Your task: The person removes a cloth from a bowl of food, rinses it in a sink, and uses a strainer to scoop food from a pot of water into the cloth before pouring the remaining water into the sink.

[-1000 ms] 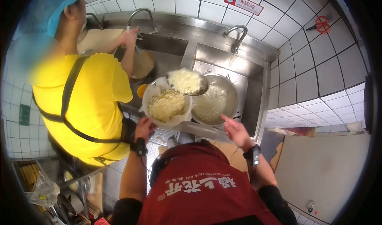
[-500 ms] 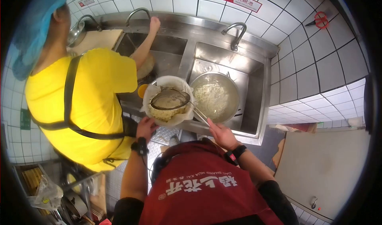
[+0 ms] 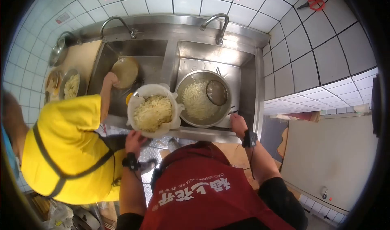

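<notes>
My right hand [image 3: 239, 123] is closed round the handle of a round mesh strainer [image 3: 217, 93]. The strainer's head lies over the right side of a large metal bowl [image 3: 230, 98], which holds cloudy water and pale chopped pieces [image 3: 197, 99]. To the left stands a round container with a white cloth-like liner [image 3: 177, 113], heaped with similar pale chopped food [image 3: 153, 114]. My left hand [image 3: 135, 142] grips the near left edge of this lined container, its fingertips partly hidden there.
A co-worker in a yellow shirt [image 3: 69, 140] reaches to a round pan-like vessel [image 3: 125, 72] in the left sink [image 3: 152, 61]. Taps [image 3: 221, 28] stand behind the sinks. A bowl of pale food [image 3: 72, 85] is at far left. The right sink's wall [image 3: 248, 77] borders the metal bowl.
The strainer has moved right, from above the lined container to the metal bowl, with my right hand. My left hand stays at the container. The co-worker's hand has come down from the tap to the vessel.
</notes>
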A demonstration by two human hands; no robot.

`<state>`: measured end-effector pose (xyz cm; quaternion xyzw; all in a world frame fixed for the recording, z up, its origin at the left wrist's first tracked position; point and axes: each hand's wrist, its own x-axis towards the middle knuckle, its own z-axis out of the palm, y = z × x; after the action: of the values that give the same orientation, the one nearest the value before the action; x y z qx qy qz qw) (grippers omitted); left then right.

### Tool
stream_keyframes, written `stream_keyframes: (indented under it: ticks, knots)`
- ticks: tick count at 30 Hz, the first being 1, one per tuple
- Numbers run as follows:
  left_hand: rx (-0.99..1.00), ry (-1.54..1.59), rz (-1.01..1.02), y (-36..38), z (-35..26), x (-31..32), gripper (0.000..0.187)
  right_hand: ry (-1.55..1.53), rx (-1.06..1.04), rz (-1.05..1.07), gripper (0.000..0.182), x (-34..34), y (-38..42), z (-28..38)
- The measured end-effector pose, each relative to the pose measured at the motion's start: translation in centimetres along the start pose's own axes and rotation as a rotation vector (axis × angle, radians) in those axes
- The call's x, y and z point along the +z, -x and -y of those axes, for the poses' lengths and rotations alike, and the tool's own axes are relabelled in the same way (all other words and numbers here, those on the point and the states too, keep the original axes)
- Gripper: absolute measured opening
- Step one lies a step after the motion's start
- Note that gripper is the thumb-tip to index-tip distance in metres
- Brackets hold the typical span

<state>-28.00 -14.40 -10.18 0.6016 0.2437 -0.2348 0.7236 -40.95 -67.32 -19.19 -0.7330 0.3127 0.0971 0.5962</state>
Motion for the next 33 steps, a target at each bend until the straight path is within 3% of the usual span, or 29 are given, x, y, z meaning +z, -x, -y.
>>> stream_keyframes:
  ticks: [1, 3, 4, 6, 7, 9, 10, 12, 13, 15, 16, 18, 19, 22, 33]
  knots:
    - [-0.014, -0.022, -0.031, 0.4, -0.4, 0.3, 0.03, -0.006, 0.006, -0.003, 0.027, 0.2, -0.4, 0.1]
    - [-0.031, -0.054, -0.062, 1.2, -1.5, 1.0, 0.03, 1.252, -0.164, 0.045, 0.023, 2.0, -2.1, 2.0]
    - [-0.013, -0.028, -0.056, 1.7, -2.0, 1.7, 0.03, 1.246, -0.161, 0.049, 0.023, 3.0, -3.1, 3.2]
    - [-0.002, -0.01, -0.059, 2.1, -2.2, 2.4, 0.03, 1.495, -0.163, 0.469, 0.024, 4.8, -4.6, 5.0]
    - [0.0, -0.001, -0.086, 2.2, -2.2, 2.6, 0.03, 1.487, -0.162, 0.48, 0.024, 6.0, -6.1, 2.4]
    - [-0.003, 0.003, -0.124, 2.2, -2.2, 2.6, 0.029, 0.802, -0.175, -0.088, 0.022, 9.5, -10.3, -5.7]
    - [-0.001, 0.008, -0.105, 2.1, -2.0, 2.4, 0.029, 0.796, -0.172, -0.075, 0.022, 9.4, -9.5, -4.0]
    - [-0.003, 0.011, -0.095, 2.2, -1.9, 2.3, 0.029, 0.887, -0.374, 0.36, 0.024, 8.2, -7.1, 1.7]
    - [0.017, 0.012, -0.088, 2.1, -2.0, 2.6, 0.028, 0.884, -0.374, 0.37, 0.024, 8.4, -7.3, 0.2]
    - [0.039, 0.017, -0.084, 2.1, -2.0, 2.6, 0.028, 0.23, -0.063, 0.42, 0.018, 7.7, -7.5, -2.4]
    - [0.026, 0.025, -0.096, 2.0, -1.7, 2.4, 0.028, 0.234, -0.064, 0.424, 0.018, 6.7, -7.4, -1.9]
    - [0.011, 0.037, -0.103, 1.5, -1.2, 1.8, 0.028, -0.142, 0.436, 0.646, 0.023, 4.3, -6.3, -0.3]
    - [0.014, 0.015, -0.095, 1.2, -0.8, 1.3, 0.028, -0.269, 0.664, 0.518, 0.026, 3.7, -4.6, 3.4]
    - [0.004, -0.025, -0.094, 1.2, -1.3, 1.3, 0.028, -0.452, 0.753, 0.557, 0.026, 2.1, -3.2, 4.6]
    - [0.013, 0.075, -0.049, 1.8, -1.8, 1.4, 0.029, -0.573, 0.53, 0.516, 0.034, -1.5, 3.9, 10.6]
